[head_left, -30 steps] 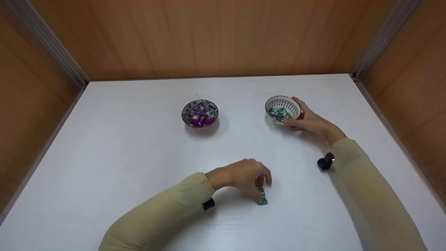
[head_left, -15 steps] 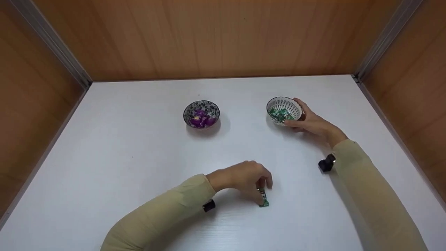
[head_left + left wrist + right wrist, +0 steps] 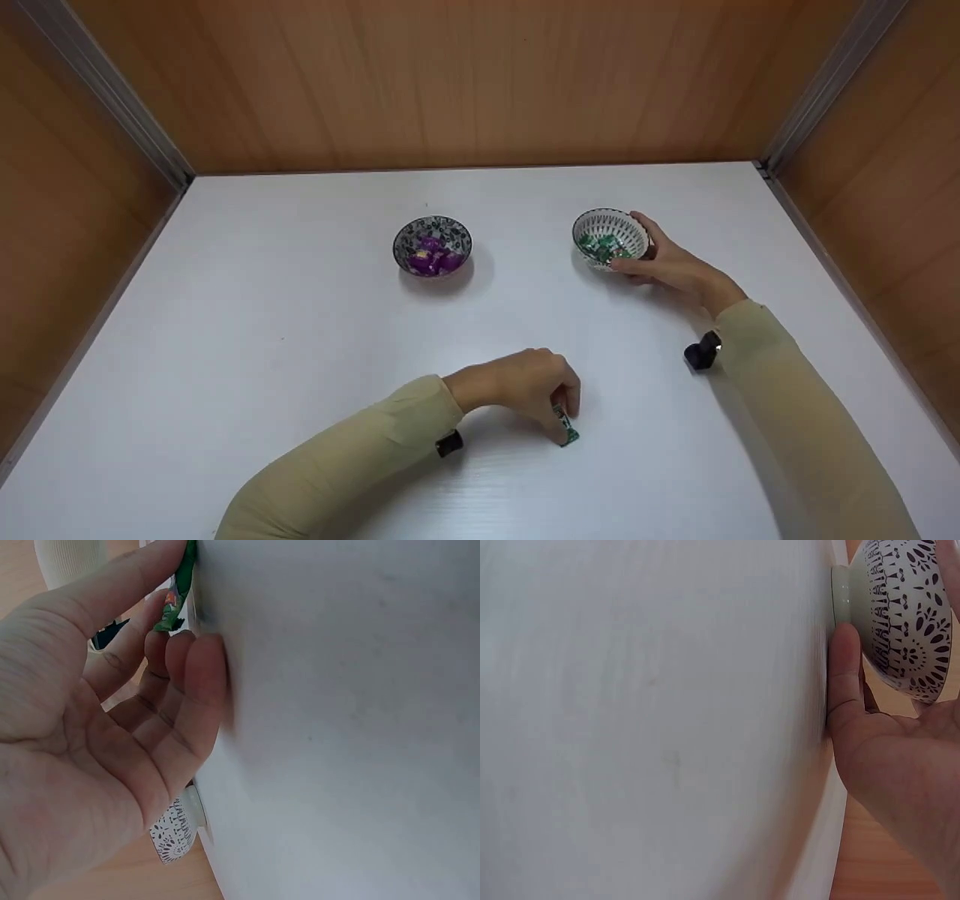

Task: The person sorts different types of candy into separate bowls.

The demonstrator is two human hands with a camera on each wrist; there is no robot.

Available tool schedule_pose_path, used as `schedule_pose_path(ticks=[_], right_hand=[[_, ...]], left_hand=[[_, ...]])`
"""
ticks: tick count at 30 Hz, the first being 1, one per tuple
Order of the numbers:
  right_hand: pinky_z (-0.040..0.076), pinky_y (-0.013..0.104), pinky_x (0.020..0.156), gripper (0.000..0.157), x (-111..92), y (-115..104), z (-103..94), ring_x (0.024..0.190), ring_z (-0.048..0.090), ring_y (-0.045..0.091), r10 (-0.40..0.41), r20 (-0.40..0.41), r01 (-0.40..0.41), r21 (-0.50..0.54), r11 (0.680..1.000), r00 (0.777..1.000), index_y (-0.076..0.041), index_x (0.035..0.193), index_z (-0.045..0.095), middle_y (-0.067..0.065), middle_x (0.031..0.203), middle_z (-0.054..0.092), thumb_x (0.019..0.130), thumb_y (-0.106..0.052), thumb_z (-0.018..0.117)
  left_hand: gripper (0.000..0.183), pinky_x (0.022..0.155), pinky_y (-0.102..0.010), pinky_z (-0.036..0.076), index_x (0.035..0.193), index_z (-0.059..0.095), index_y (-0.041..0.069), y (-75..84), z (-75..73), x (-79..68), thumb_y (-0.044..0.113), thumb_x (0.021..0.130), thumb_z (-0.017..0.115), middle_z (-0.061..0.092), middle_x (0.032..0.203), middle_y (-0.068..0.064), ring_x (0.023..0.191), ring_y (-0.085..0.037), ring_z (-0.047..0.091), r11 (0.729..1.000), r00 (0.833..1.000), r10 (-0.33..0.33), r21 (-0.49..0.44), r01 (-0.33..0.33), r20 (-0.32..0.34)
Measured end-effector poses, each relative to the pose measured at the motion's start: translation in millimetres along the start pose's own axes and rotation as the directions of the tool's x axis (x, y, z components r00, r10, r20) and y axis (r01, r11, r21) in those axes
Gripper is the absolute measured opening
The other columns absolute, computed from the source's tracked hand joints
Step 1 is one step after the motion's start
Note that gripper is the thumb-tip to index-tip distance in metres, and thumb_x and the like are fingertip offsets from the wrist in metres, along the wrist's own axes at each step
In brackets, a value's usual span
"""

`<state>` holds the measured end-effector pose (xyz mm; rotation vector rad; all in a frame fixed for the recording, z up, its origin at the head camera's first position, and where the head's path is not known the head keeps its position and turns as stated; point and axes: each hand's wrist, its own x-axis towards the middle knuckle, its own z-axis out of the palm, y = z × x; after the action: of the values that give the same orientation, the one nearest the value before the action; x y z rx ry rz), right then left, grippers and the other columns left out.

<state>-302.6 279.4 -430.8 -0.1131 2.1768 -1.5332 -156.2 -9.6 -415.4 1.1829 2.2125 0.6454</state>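
Note:
My left hand (image 3: 525, 386) is low over the table, thumb and fingers pinching a small green wrapped candy (image 3: 568, 433). In the left wrist view the green wrapper (image 3: 177, 596) shows between the thumb and fingers, partly hidden by them. Farther back on the right, my right hand (image 3: 675, 266) holds a white patterned bowl (image 3: 607, 220) by its side, the thumb at the rim. Several green wrapped candies (image 3: 598, 246) lie inside that bowl. From the right wrist view, the bowl's dark-printed outside (image 3: 904, 615) and foot appear, with a fingertip beside the foot.
Left of the white bowl stands a black-and-white floral bowl (image 3: 411, 235) with several purple wrapped candies (image 3: 431, 259). Both stand on a white table (image 3: 225, 315). Wooden panels (image 3: 480, 82) enclose the back and sides. Black wrist cameras (image 3: 703, 351) are on both sleeves.
The left fingers have drawn in from a looser pose and closed round the green candy, which has turned slightly. The right hand stays at the white bowl.

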Motion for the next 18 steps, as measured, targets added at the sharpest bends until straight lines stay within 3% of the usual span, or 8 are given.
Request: schedule_pose_path(ticks=[8,18], right_hand=[[0.047,0.033,0.099,0.112,-1.5,-1.6,0.8,0.135,0.040,0.025,0.011,0.004,-0.011,0.019,1.000,1.000,-0.043,0.160,-0.004,0.009,0.163,0.017,0.088,-0.033,0.081],[0.049,0.031,0.096,0.111,-1.1,-1.2,1.8,0.135,0.040,0.025,0.003,0.003,-0.003,0.039,0.999,1.000,-0.041,0.161,-0.002,0.009,0.162,0.019,0.089,-0.030,0.081]], left_hand=[[0.022,0.065,-0.015,0.046,0.092,0.078,0.017,-0.8,0.6,0.9,0.023,0.076,0.092,0.064,0.077,0.013,0.072,-0.002,0.055,0.999,0.999,-0.032,0.002,0.032,0.018],[0.016,0.064,-0.015,0.047,0.093,0.080,0.015,0.9,-0.1,1.2,0.019,0.080,0.088,0.066,0.078,0.015,0.071,-0.002,0.055,1.000,0.999,0.015,-0.008,-0.015,0.042]])
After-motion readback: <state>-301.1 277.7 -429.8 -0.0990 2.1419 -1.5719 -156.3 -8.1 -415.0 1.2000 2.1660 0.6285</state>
